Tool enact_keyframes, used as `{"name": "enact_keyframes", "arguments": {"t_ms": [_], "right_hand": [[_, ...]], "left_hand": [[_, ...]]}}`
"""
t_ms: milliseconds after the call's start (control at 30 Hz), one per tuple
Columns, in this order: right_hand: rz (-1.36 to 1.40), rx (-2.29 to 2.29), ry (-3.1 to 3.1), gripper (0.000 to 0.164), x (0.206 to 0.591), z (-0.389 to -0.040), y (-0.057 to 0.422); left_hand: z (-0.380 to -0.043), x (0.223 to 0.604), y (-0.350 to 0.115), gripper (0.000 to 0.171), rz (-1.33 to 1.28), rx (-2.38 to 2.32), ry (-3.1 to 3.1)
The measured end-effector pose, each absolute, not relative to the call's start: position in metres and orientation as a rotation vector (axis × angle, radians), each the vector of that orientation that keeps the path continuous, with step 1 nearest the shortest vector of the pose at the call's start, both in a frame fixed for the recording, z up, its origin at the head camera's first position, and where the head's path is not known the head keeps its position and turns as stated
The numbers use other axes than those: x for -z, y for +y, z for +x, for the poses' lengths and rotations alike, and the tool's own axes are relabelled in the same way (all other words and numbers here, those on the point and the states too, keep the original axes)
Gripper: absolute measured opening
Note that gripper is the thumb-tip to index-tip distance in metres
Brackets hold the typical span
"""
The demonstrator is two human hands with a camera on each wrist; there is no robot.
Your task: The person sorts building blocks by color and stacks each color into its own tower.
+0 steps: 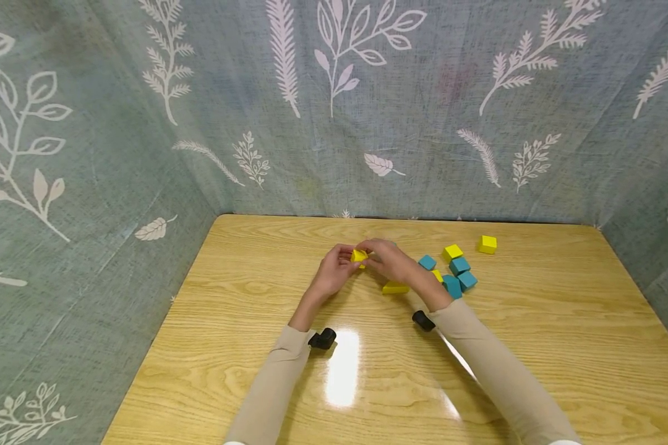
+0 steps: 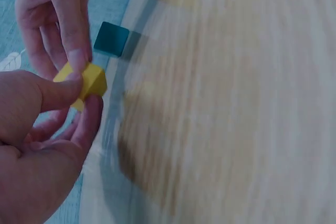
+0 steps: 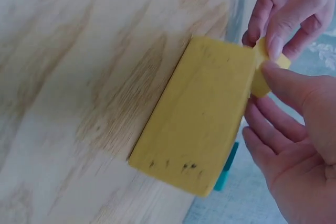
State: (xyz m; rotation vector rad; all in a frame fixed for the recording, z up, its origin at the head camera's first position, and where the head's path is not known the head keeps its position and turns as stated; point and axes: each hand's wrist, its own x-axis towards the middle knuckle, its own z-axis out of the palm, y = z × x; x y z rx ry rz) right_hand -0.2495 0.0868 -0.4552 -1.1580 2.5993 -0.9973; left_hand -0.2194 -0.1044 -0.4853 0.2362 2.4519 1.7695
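Both hands meet over the far middle part of the table, with a small yellow block [image 1: 359, 256] between them. My left hand [image 1: 331, 273] pinches it between thumb and fingers from the left. From the other side my right hand [image 1: 392, 261] pinches the same block, thumb and fingertips against it. The left wrist view shows the yellow block [image 2: 95, 81] above the tabletop, tilted, with fingertips covering part of it. A larger yellow block [image 3: 194, 114] lies close below the right wrist, and a teal block [image 2: 111, 39] sits just beyond the hands.
Right of the right forearm lie several teal blocks [image 1: 459, 266] and a few yellow blocks [image 1: 453, 252], close together. One yellow block [image 1: 487, 245] stands apart at the far right. A patterned cloth [image 1: 312, 154] borders the wooden table [image 1: 245, 296] at the back and sides.
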Motion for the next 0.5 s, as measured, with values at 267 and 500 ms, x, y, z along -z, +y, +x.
{"name": "enact_keyframes", "arguments": {"t_ms": [267,500], "right_hand": [[-1.213,1.11,2.557,0.033,0.451,-0.238,0.08],[-1.128,1.221,2.506,0.027,0.457,-0.229,0.073]], "left_hand": [[-0.207,0.487,-0.121,0.037,0.386,-1.802,2.46],[-0.192,0.486,-0.131,0.035,0.4,-1.746,2.509]]}}
